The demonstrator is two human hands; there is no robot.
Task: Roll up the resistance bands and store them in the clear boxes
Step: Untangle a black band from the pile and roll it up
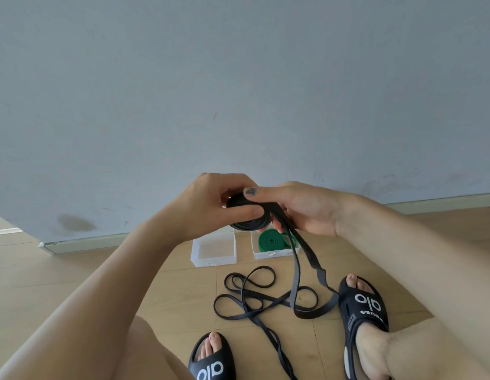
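Because the coil must stay tight: the left hand [211,204] is pinching the black roll [246,215] flat between thumb and fingers, up above the clear boxes.
Right hand [301,209]: thumb is pressing on the roll's top while the curled fingers are feeding the loose black band [298,272], probably to keep tension.
Slack: trailing down to the floor [74,283], just nearer than the boxes, looping beside a sandal [361,305].
Empty clear box [213,249]: sitting open, likely awaiting this roll.
Neighbouring box [276,253]: holding the green roll [274,239], already stored.
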